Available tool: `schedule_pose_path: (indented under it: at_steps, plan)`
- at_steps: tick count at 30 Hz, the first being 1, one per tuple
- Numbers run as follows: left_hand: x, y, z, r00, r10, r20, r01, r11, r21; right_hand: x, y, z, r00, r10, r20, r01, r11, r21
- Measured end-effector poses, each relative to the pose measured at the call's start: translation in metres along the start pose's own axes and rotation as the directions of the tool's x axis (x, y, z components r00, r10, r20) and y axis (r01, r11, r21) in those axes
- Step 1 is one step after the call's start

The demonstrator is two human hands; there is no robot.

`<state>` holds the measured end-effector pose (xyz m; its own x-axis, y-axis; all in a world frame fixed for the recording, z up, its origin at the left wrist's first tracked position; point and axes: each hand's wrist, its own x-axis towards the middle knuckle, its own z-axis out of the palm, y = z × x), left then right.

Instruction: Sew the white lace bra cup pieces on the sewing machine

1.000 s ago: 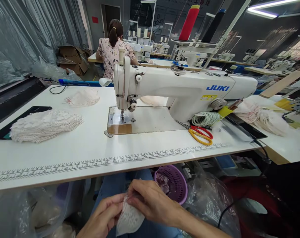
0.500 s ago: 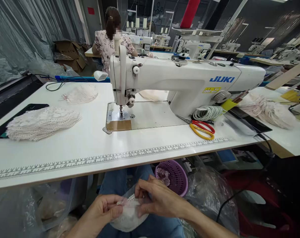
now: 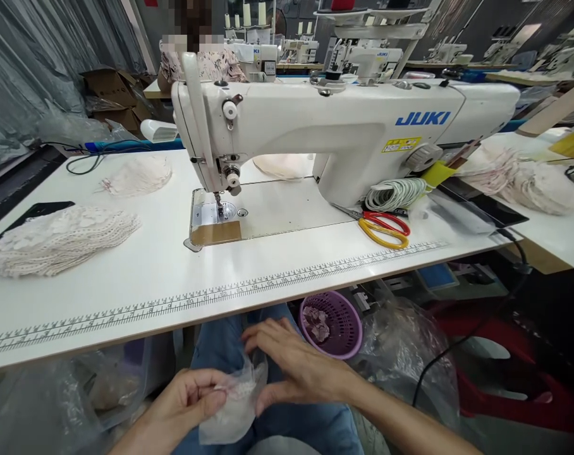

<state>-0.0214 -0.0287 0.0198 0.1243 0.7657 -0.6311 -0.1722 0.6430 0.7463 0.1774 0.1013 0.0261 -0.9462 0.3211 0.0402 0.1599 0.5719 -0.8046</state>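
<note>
My left hand [image 3: 196,398] pinches a small, white, sheer fabric piece with a lacy patch [image 3: 232,404] between thumb and fingers, low over my lap. My right hand [image 3: 291,366] is at the right side of this piece, thumb and fingers spread apart. Its fingers reach over the sheer upper edge, and its thumb is close to the right edge; whether the fingertips grip any cloth is unclear. Above and beyond the hands stands a white sewing machine [image 3: 277,126] on a white table [image 3: 140,278] with a printed ruler [image 3: 211,297] along its front.
A stack of lace pieces [image 3: 64,240] and a smaller pale pile [image 3: 138,175] lie left of the needle. Scissors [image 3: 384,230] and a cord coil [image 3: 395,194] rest at right. Below stands a purple basket [image 3: 346,328] beside plastic bags [image 3: 401,354]. Another person [image 3: 206,63] sits behind the machine.
My right hand has spread its fingers and moved slightly up from the fabric's middle. The fabric now hangs lower, tilted, from my left hand. The view has shifted and tipped downward.
</note>
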Motion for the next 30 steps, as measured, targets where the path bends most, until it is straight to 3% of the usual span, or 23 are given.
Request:
schedule_pose_path:
  at_steps: [3,6,11,19,23,26,30]
  plan:
    - [-0.004,0.011,0.003,0.999,-0.036,0.022,0.034,0.996,0.079,0.010,0.009,0.009,0.997,-0.050,0.053,0.043,0.992,0.120]
    - [-0.005,0.014,0.003,0.999,-0.015,0.032,0.010,0.989,0.150,0.016,0.016,0.017,0.992,-0.030,0.126,-0.003,0.967,0.255]
    - [0.003,-0.003,0.000,0.999,0.046,0.027,-0.048,0.997,0.065,0.013,0.021,0.019,0.987,0.050,0.151,-0.110,0.901,0.419]
    - [0.013,-0.014,-0.001,1.000,0.030,-0.006,-0.028,0.985,0.169,0.009,0.024,0.014,0.993,-0.059,0.106,0.006,0.898,0.440]
    - [0.008,-0.018,-0.005,0.998,0.032,-0.051,-0.023,0.986,0.165,0.012,0.024,0.016,0.994,-0.024,0.109,-0.026,0.901,0.433]
    - [0.003,-0.012,-0.007,0.998,0.015,-0.067,-0.004,0.987,0.160,0.014,0.023,0.016,0.987,-0.030,0.157,-0.038,0.909,0.414]
    - [0.000,0.003,-0.004,1.000,-0.016,0.008,0.015,0.986,0.163,0.020,0.017,0.015,0.981,-0.051,0.186,-0.019,0.933,0.358]
